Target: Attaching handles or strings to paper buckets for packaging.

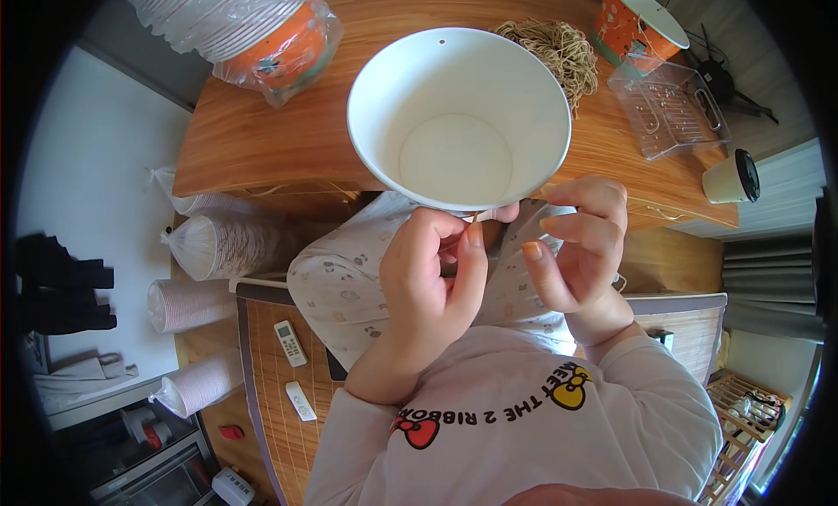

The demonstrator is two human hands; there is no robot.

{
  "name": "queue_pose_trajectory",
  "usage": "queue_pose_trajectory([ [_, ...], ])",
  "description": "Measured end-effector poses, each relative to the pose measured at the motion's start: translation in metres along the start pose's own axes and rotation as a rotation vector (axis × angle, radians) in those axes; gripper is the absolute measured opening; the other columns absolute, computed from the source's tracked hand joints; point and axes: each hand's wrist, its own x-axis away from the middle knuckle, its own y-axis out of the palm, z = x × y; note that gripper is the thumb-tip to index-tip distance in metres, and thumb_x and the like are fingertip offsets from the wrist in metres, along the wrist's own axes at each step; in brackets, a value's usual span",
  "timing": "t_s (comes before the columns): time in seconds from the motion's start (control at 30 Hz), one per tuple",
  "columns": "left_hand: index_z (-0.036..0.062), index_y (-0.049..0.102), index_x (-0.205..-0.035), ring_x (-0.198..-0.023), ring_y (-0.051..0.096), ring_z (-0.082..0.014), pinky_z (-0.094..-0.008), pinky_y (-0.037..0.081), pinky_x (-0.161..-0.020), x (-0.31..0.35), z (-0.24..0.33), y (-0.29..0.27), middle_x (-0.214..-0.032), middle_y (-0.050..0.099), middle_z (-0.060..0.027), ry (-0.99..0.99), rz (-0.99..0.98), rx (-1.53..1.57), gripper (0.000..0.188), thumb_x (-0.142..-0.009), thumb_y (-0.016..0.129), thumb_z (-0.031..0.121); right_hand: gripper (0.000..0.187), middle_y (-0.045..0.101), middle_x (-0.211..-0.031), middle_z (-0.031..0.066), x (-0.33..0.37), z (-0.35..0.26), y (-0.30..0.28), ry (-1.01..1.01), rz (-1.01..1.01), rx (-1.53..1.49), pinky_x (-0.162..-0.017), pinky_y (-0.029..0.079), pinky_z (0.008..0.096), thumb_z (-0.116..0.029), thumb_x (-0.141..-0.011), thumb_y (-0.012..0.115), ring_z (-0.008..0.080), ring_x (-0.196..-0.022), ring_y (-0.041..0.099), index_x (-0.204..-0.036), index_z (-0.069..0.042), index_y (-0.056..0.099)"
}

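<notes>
Bucket is over the near edge of the table, where the left hand seems to pinch thin string at the bucket's near rim, so the right hand, loose and seemingly empty, should steady it.

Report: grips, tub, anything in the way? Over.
Left grip: closed, on near side of tub; contents unclear. Right grip: open, beside it. Tub: mouth facing viewer. Cord heap partly behind tub, clear of both grips.
</notes>
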Motion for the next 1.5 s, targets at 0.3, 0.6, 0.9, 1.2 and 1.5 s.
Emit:
queue_pose_trajectory([
  [0.3,-0.0003,0.053,-0.091,-0.065,0.053,-0.0049,-0.0197,0.043,-0.059,-0.002,-0.001,0.009,-0.080,0.058,-0.0018,0.012,0.056,0.022,0.009,-0.093,0.061,-0.003,0.044,0.068,-0.112,0.0080,-0.028,-0.008,0.005,-0.100,-0.057,0.044,-0.087,0.039,0.0378,-0.002,-0.068,0.071,0.0216,-0.094,0.064,-0.110,-0.012,0.059],
  [0.6,0.0006,0.058,-0.090,-0.059,0.063,-0.0108,-0.0252,0.048,-0.054,-0.005,-0.002,0.011,-0.069,0.065,-0.0066,0.053,0.141,-0.006,0.010,-0.089,0.068,0.000,0.037,0.069,-0.095,-0.0016,-0.041,-0.018,0.006,-0.125,-0.213,0.179,-0.095,0.037,0.0424,-0.011,-0.076,0.071,0.0161,-0.081,0.066,-0.111,-0.014,0.059],
  [0.9,0.0017,0.059,-0.090,-0.056,0.062,-0.0099,-0.0243,0.047,-0.052,-0.004,-0.003,0.013,-0.067,0.065,-0.0053,0.036,0.158,-0.005,0.010,-0.088,0.069,0.001,0.045,0.070,-0.097,-0.0002,-0.042,-0.022,0.001,0.024,-0.330,0.010,-0.097,0.040,0.0471,0.008,-0.073,0.062,0.0182,-0.084,0.068,-0.114,-0.010,0.058],
  [1.2,0.0020,0.060,-0.090,-0.054,0.059,-0.0093,-0.0239,0.046,-0.051,-0.005,-0.005,0.014,-0.063,0.063,-0.0045,0.071,0.169,-0.040,0.009,-0.088,0.069,0.001,0.041,0.070,-0.094,0.0001,-0.048,-0.023,-0.003,0.054,-0.376,0.028,-0.095,0.041,0.0443,0.008,-0.077,0.059,0.0182,-0.082,0.068,-0.112,-0.011,0.059],
  [1.5,-0.0001,0.058,-0.094,-0.060,0.064,-0.0092,-0.0237,0.049,-0.054,-0.002,-0.004,0.010,-0.071,0.067,-0.0051,0.056,0.155,-0.021,0.012,-0.088,0.069,0.000,0.037,0.067,-0.090,0.0063,-0.046,-0.022,-0.001,0.085,-0.369,-0.033,-0.096,0.044,0.0448,0.000,-0.076,0.067,0.0250,-0.084,0.066,-0.112,-0.008,0.058],
])
